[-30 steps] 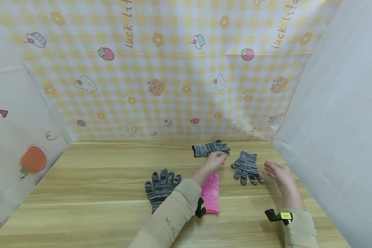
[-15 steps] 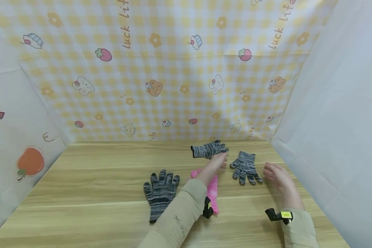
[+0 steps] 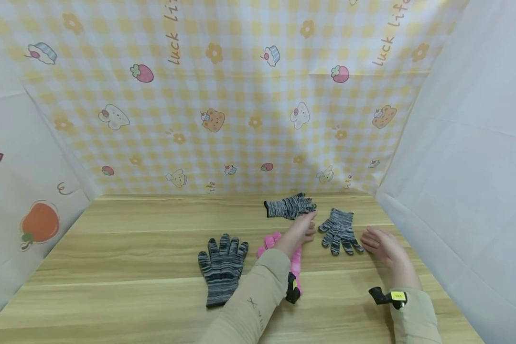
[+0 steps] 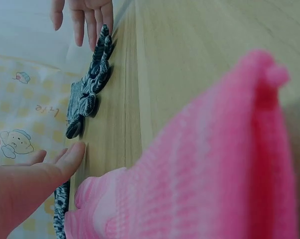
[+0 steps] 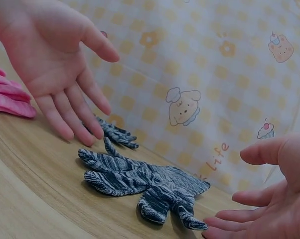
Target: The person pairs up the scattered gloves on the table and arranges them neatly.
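Two grey-and-black striped gloves lie near my hands at the right of the table. One striped glove (image 3: 340, 232) lies flat in the gap between my left hand (image 3: 300, 231) and my right hand (image 3: 382, 244). The other striped glove (image 3: 287, 207) lies beyond my left hand, by the back wall. A pink glove (image 3: 295, 263) lies under my left forearm and is partly hidden by it. Both palms face each other with fingers extended and nothing held, as the right wrist view shows. My right fingertips are right beside the middle glove's fingers (image 5: 192, 219).
Another striped glove (image 3: 223, 270) lies palm down left of my left sleeve (image 3: 258, 296). A yellow checked cloth (image 3: 241, 95) hangs behind the wooden table (image 3: 133, 253). White cloth walls (image 3: 464, 143) close off both sides.
My left hand has uncurled, and its forearm has shifted right, baring more of the pink glove's fingers and the left striped glove. My right hand has stayed nearly in place.
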Tool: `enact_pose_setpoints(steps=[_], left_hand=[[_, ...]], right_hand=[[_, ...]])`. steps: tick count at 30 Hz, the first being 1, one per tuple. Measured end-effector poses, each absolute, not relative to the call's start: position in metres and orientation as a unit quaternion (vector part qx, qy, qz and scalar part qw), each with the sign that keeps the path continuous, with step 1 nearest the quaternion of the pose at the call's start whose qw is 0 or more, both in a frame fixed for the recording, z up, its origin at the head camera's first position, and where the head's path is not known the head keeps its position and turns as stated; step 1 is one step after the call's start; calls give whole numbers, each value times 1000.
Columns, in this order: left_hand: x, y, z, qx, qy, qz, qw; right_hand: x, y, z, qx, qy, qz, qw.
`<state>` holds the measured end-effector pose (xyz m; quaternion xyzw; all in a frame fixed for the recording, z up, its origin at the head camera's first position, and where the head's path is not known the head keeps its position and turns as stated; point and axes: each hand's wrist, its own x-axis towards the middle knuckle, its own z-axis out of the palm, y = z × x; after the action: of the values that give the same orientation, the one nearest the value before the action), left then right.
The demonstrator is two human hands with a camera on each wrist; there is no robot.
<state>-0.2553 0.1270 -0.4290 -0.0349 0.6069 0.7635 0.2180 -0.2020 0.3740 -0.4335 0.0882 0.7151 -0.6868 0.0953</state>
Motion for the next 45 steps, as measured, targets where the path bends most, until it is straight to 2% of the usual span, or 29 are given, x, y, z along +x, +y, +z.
enact_pose_setpoints(steps=[9, 24, 45], left_hand=[[-257, 131, -432, -27, 576, 780, 244], [-250, 133, -438, -3, 563, 781, 271], [-240, 139, -441, -13, 582, 764, 279]], right_hand=[[-204, 374, -434, 44, 704, -697, 127], [-204, 374, -438, 44, 702, -696, 142], [-206, 366, -447, 65, 694, -701, 151]])
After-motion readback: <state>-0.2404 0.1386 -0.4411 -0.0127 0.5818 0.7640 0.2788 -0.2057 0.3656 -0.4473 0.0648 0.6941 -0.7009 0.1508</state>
